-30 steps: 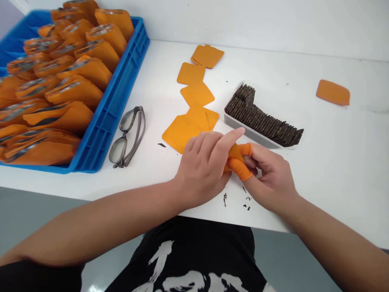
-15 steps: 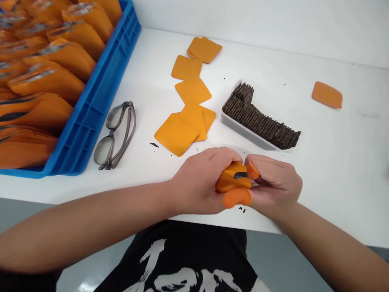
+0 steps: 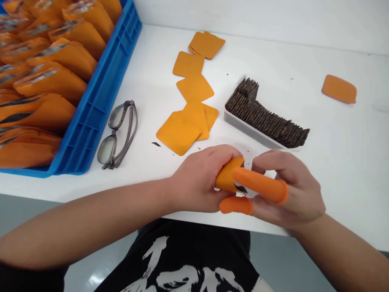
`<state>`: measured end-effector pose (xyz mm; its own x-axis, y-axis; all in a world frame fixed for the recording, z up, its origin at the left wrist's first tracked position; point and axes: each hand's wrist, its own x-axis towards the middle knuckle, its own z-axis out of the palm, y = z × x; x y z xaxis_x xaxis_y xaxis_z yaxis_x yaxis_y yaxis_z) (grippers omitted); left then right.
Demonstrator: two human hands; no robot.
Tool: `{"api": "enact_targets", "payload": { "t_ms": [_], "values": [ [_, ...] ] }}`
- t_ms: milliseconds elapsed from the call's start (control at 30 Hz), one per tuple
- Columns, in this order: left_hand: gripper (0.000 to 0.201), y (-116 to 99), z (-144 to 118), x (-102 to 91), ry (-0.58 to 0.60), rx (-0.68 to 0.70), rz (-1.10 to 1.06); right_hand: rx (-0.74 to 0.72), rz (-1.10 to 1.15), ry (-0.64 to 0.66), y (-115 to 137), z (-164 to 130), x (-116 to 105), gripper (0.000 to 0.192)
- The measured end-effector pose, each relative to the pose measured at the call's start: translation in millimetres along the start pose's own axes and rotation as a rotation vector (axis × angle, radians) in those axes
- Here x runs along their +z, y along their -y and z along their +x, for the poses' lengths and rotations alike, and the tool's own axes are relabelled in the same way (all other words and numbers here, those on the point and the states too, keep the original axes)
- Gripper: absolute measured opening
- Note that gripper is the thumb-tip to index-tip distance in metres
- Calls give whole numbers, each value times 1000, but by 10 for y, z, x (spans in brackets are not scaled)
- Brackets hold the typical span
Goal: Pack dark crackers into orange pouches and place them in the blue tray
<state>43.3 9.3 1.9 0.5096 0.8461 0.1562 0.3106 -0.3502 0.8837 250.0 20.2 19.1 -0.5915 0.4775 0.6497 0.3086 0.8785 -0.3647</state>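
My left hand (image 3: 205, 178) is closed around an orange pouch (image 3: 226, 176), gripping it with its mouth toward the right. A dark patch and a pale bit show at the mouth; what is inside is hidden. My right hand (image 3: 291, 186) wears orange rubber finger cots on the thumb and index finger. Its index finger (image 3: 258, 184) stretches across the pouch's mouth, and the thumb (image 3: 235, 205) lies below, apart from it. The other right fingers are curled. Just beyond the hands stands a clear plastic tray (image 3: 252, 129) with a row of thin dark brown squares (image 3: 270, 117) on edge.
Several flat orange squares (image 3: 194, 88) lie in an overlapping line. Folded glasses (image 3: 117, 134) rest beside a blue crate (image 3: 103, 105) filled with orange pouches (image 3: 51, 79). Farther right lies another orange piece (image 3: 338, 88). Dark crumbs (image 3: 156, 144) are scattered on the white table (image 3: 343, 162).
My right hand has drawn back to the right, and its index finger has straightened across the pouch's mouth. My left hand still grips the pouch. The view has shifted slightly.
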Motion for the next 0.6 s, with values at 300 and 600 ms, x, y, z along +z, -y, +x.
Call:
{"api": "enact_targets", "payload": {
  "t_ms": [300, 600],
  "values": [
    [55, 19, -59, -95, 43, 82, -391, 58, 73, -25, -77, -86, 46, 22],
    [57, 20, -81, -82, -54, 64, -329, 18, -18, 23, -35, -55, 11, 19]
  ]
}}
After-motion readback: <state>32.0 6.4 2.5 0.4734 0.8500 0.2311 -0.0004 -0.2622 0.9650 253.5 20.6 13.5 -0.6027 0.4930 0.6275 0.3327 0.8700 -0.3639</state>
